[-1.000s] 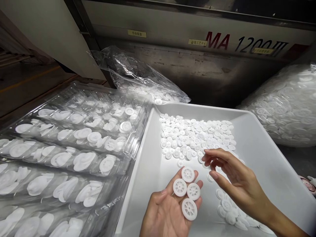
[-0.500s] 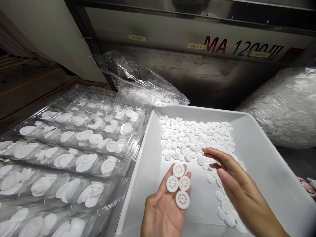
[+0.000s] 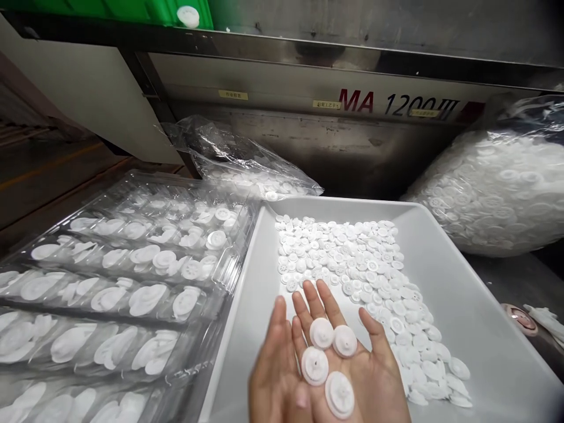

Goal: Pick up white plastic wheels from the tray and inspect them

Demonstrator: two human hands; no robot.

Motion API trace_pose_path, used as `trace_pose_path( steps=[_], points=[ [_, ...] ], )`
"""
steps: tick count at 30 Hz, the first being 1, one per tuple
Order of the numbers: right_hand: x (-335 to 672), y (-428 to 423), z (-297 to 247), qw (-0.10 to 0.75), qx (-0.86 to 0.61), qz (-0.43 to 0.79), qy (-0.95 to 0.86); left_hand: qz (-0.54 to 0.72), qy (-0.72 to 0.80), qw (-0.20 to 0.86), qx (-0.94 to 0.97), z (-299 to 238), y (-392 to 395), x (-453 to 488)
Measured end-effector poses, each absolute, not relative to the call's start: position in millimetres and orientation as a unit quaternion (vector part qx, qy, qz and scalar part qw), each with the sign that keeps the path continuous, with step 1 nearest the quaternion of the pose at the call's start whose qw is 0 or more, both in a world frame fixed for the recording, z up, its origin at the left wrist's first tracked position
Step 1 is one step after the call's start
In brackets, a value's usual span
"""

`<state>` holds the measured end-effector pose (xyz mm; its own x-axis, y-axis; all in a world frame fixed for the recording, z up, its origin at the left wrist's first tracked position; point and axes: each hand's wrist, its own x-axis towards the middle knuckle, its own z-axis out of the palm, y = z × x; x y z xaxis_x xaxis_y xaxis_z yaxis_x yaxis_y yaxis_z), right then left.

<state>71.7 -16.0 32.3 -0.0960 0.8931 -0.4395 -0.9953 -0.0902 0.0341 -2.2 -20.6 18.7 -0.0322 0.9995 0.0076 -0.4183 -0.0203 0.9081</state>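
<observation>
Machine housing marked MA 1200III (image 3: 396,88) standing behind | white plastic tray (image 3: 484,335) holding loose white discs (image 3: 352,264) | clear blister trays (image 3: 238,252) lying left, bulging plastic sack (image 3: 493,194) lying right | left hand (image 3: 275,376) and right hand (image 3: 374,382) cupping palm-up above the tray, fingers spreading, nothing pinched | four white plastic wheels (image 3: 344,341) resting across both palms

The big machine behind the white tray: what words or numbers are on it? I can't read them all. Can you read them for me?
"MA 1200III": red MA and black numbers, on the grey machine panel.
Left yellow label, on the panel: too small to read.
Middle yellow label, just left of the red MA: too small to read.
Right yellow label, across the black numbers: too small to read.
</observation>
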Motion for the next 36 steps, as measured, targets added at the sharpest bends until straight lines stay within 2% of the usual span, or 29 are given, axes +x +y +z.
trace_pose_path(
  steps=[2, 5, 8, 15, 27, 30, 33, 36],
  points=[
    [71, -17, 41, 0.656, -0.132, 0.721, 0.182, 0.619, 0.396, 0.634, 0.243, 28, -16, -4],
    [69, -19, 47, 0.657, -0.116, 0.723, 0.178, 0.539, 0.405, 0.737, 0.043, 35, -10, -4],
    [68, -20, 47, 0.657, -0.104, 0.721, 0.195, 0.479, 0.393, 0.785, -0.010, 32, -11, -4],
    [70, -22, 46, 0.668, -0.104, 0.705, 0.212, 0.453, 0.288, 0.844, 0.018, 26, -19, -3],
    [76, -25, 49, 0.672, -0.116, 0.697, 0.220, 0.394, 0.298, 0.868, 0.049, 32, -21, -4],
    [78, -27, 49, 0.675, -0.121, 0.698, 0.204, 0.415, 0.287, 0.858, 0.094, 25, -22, -1],
    [81, -29, 51, 0.671, -0.109, 0.704, 0.204, 0.460, 0.303, 0.808, 0.210, 16, -27, 2],
    [84, -32, 51, 0.667, -0.094, 0.715, 0.190, 0.452, 0.341, 0.770, 0.294, 15, -34, 2]
  ],
)
